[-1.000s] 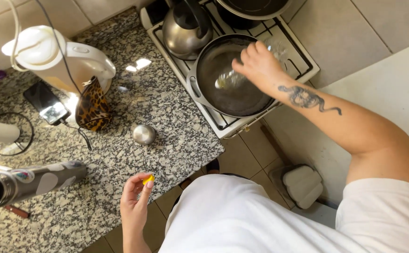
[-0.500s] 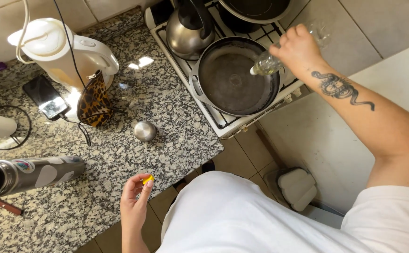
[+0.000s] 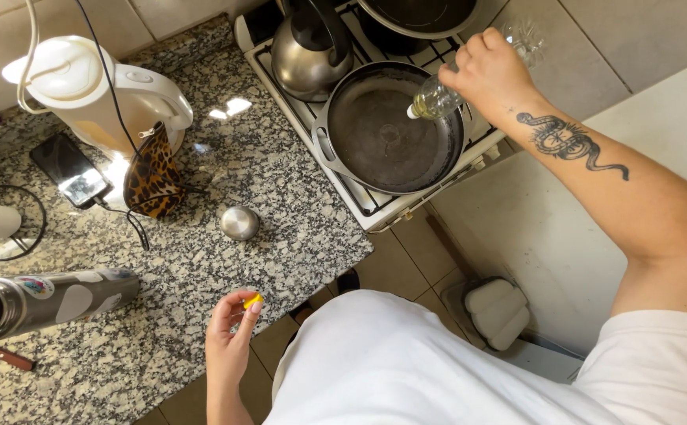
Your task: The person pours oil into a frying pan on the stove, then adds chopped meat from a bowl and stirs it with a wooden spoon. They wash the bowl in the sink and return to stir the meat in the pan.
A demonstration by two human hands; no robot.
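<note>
Clear plastic bottle gripped by right hand over round black pan, left hand pinching yellow cap

Over the frying pan your way is open from the front, but the kettle stands just behind it to the left and a dark pot behind. On the granite tabletop, a bare stretch surrounds the small metal ball; the leopard-print pouch, phone, white electric kettle and lying flask crowd the left.
</note>
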